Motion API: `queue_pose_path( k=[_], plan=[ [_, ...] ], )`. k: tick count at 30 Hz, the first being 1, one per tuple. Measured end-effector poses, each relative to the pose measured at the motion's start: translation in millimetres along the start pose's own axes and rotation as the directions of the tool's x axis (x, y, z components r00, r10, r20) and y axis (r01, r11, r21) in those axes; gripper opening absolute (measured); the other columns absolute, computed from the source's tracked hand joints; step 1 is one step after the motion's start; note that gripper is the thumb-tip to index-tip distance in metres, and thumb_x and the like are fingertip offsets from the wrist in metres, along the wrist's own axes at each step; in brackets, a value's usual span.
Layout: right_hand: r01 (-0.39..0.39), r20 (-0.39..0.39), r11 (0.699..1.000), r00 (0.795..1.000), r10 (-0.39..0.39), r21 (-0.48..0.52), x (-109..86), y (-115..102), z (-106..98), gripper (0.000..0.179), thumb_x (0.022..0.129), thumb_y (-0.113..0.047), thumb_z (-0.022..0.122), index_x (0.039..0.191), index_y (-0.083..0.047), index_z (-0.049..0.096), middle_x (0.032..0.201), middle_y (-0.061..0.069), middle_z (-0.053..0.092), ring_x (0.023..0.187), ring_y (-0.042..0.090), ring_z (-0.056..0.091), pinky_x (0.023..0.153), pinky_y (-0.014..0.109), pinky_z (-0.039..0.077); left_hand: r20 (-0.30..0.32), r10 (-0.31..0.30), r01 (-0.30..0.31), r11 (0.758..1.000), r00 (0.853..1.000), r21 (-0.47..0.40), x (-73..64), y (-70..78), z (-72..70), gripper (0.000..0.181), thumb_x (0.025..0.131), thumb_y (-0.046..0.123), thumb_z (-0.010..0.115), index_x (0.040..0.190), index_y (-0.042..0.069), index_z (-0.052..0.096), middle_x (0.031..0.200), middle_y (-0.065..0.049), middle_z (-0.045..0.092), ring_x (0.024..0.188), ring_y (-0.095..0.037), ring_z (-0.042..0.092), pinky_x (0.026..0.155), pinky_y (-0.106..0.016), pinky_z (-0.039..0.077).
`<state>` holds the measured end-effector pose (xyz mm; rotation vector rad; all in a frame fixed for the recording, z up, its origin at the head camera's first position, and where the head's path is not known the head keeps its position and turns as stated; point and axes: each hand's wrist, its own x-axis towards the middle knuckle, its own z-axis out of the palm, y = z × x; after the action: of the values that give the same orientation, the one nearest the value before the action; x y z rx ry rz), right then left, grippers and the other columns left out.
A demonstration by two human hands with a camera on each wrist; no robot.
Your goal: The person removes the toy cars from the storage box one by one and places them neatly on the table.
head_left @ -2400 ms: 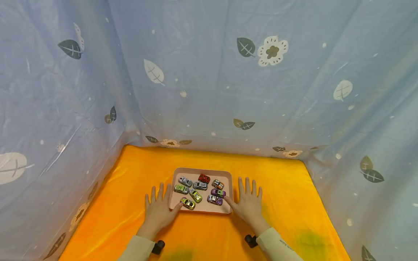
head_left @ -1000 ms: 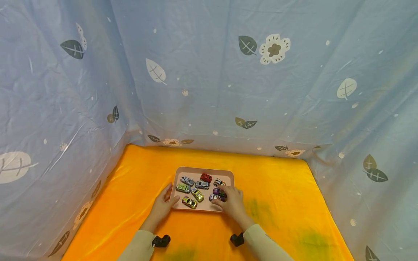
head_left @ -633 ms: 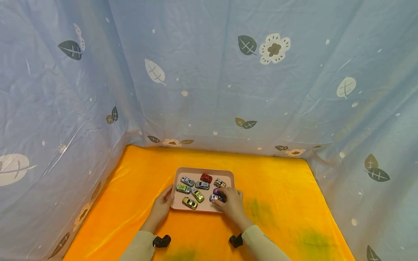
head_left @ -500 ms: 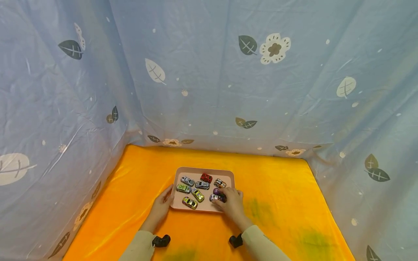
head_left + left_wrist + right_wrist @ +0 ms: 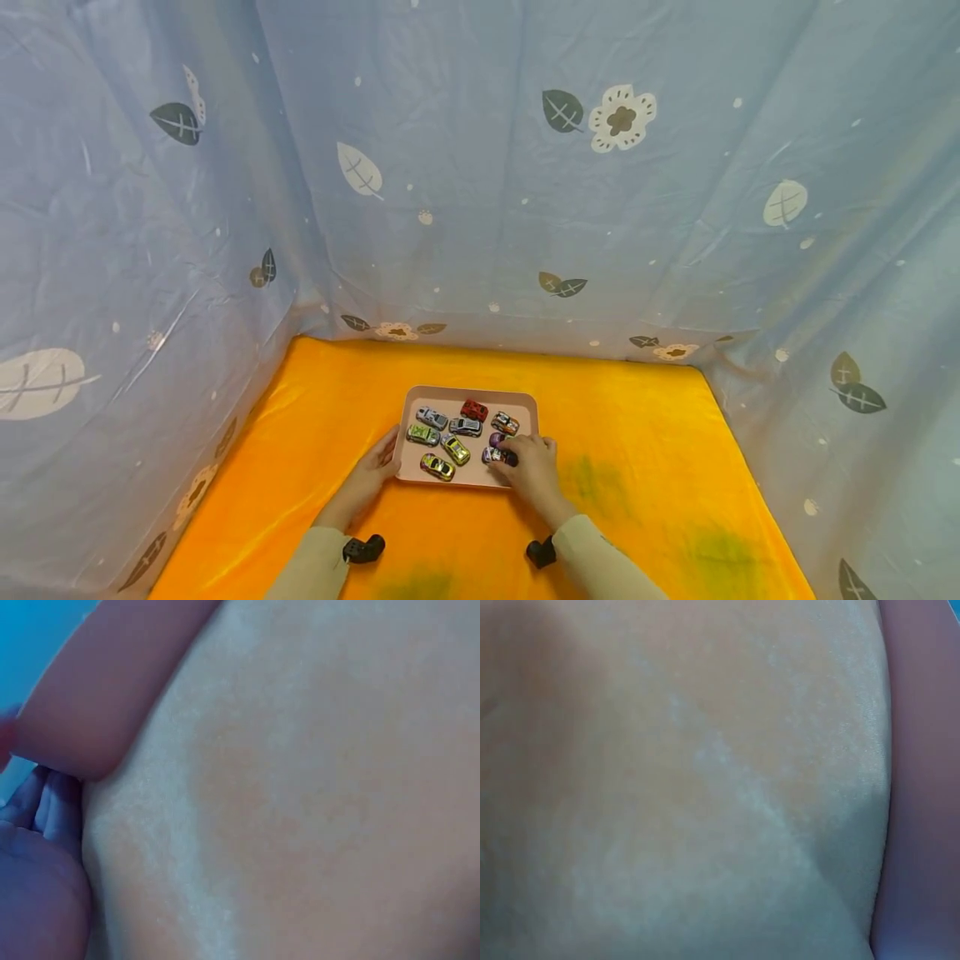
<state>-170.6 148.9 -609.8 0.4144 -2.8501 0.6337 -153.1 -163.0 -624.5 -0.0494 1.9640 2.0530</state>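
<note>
In the head view a shallow pink tray (image 5: 480, 478) holds several small toy cars. My left hand (image 5: 367, 477) grips the tray's left side near its front corner. In the left wrist view the tray's corner (image 5: 90, 712) shows with curled fingers (image 5: 56, 806) against it. My right hand (image 5: 534, 471) reaches over the tray's right side, thumb and fingers around a purple-and-white toy car (image 5: 495, 456). A purple car (image 5: 496, 438) just behind is partly covered by the fingers. The right wrist view shows only cloth and the tray's side (image 5: 926, 795).
Other cars in the tray include an orange-and-white car (image 5: 506, 422), a red car (image 5: 474, 409), a silver car (image 5: 466, 427) and a yellow car (image 5: 455, 449). Yellow-orange cloth (image 5: 637, 467) covers the table. A blue patterned curtain (image 5: 465, 167) surrounds the back and sides.
Both hands began flat beside the tray. The left has since taken hold of its left side, and the right has moved in over the purple cars. The tray has stayed about in place.
</note>
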Motion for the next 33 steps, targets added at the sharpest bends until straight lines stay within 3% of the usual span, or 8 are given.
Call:
queue_pose_path(
  k=[11,18,28,33],
  plan=[
    [0.018,0.037,0.999,0.999,-0.017,-0.036,-1.7,-1,2,0.032,0.076,-0.040,0.081,0.099,-0.019,0.077,0.093,-0.004,0.069,0.093,0.021,0.055,0.086,0.048,0.031,0.015,0.005,-0.005,1.000,1.000,0.010,-4.0,-6.7,-1.8,0.061,0.101,0.004,0.048,0.155,0.019,0.024,0.158,-0.014,0.021,0.142,-0.036,0.023,0.111,-0.050,0.026],
    [0.013,0.014,0.999,1.000,-0.012,-0.032,1.1,-2,1,0.028,0.076,-0.039,0.081,0.096,-0.019,0.077,0.091,-0.004,0.068,0.090,0.019,0.053,0.085,0.047,0.030,0.002,-0.013,0.013,1.000,1.000,0.029,0.5,-6.7,-3.8,0.062,0.101,0.007,0.050,0.155,0.023,0.025,0.158,-0.011,0.023,0.142,-0.033,0.024,0.111,-0.048,0.026],
    [-0.017,-0.020,0.998,1.000,0.018,0.054,1.1,-1,-7,0.025,0.074,-0.034,0.084,0.092,-0.018,0.078,0.087,-0.005,0.068,0.086,0.019,0.055,0.084,0.048,0.030,0.025,-0.008,0.007,0.999,1.000,0.050,1.0,-8.1,-5.4,0.062,0.101,0.010,0.051,0.155,0.026,0.024,0.158,-0.011,0.024,0.142,-0.034,0.025,0.111,-0.049,0.027],
    [-0.042,-0.078,0.990,0.996,0.053,0.138,5.5,1,-14,0.023,0.073,-0.030,0.085,0.091,-0.019,0.077,0.087,-0.007,0.069,0.086,0.020,0.058,0.085,0.047,0.028,0.020,-0.018,0.017,0.999,1.000,0.033,-0.6,-6.1,-6.6,0.062,0.101,0.009,0.051,0.155,0.025,0.025,0.157,-0.011,0.025,0.141,-0.034,0.026,0.110,-0.049,0.028]
  ],
)
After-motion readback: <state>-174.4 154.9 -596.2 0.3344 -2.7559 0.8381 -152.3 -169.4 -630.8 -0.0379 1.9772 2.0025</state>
